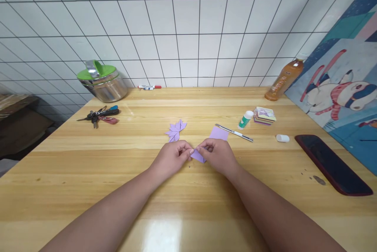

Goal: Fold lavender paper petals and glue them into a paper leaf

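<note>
Between my two hands is a small piece of folded purple paper (198, 156), just above or on the table. My left hand (173, 155) pinches its left corner with thumb and forefinger. On the other side my right hand (218, 153) pinches the same paper, fingertips close to the left ones. Part of the paper is hidden behind the fingers. Just beyond my left hand lies a purple folded-paper shape with pointed tips (176, 130). A flat purple sheet (218, 133) lies beyond my right hand, with a slim craft knife (234, 132) across its corner.
To the right are a glue stick (245, 120), its white cap (282, 138), a stack of paper packs (264, 115), a phone (332, 164) and a tea bottle (284, 79). Keys (100, 115), a green-lidded steel pot (103, 81) and a marker (149, 87) are at the left and back.
</note>
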Action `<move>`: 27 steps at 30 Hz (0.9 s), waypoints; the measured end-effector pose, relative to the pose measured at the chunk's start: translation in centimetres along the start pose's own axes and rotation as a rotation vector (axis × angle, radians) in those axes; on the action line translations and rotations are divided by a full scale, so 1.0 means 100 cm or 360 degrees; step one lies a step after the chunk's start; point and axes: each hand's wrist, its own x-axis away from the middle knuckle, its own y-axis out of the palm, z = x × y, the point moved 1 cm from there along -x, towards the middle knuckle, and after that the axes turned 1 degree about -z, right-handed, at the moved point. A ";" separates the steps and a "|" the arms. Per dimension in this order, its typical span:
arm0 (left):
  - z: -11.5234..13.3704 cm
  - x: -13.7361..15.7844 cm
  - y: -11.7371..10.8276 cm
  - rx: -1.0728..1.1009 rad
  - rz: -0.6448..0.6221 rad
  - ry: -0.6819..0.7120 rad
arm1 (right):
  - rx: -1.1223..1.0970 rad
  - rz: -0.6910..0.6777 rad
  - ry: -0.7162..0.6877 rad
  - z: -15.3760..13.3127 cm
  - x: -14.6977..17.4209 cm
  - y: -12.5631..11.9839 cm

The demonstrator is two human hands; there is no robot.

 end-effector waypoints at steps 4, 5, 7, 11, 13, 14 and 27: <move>0.006 0.001 -0.002 -0.0070 0.0060 0.0040 | 0.0157 0.0013 -0.0154 -0.001 0.000 -0.010; 0.007 0.001 -0.002 -0.0075 0.0072 0.0048 | 0.0193 0.0015 -0.0200 -0.001 0.000 -0.011; 0.007 0.001 -0.003 -0.0078 0.0086 0.0053 | 0.0208 -0.0007 -0.0264 -0.001 0.000 -0.013; 0.003 0.001 -0.003 -0.0004 0.0120 0.0021 | -0.0182 -0.0020 -0.0112 -0.001 -0.001 -0.008; 0.001 0.000 -0.002 0.0117 0.0138 0.0003 | -0.0446 -0.0052 0.0063 -0.002 -0.001 -0.002; 0.001 0.000 -0.001 0.0194 0.0136 -0.0009 | -0.0537 -0.0073 0.0134 -0.002 -0.001 0.001; 0.001 0.001 -0.001 -0.0002 -0.0073 0.0049 | -0.0252 -0.0044 0.0102 0.000 -0.005 -0.016</move>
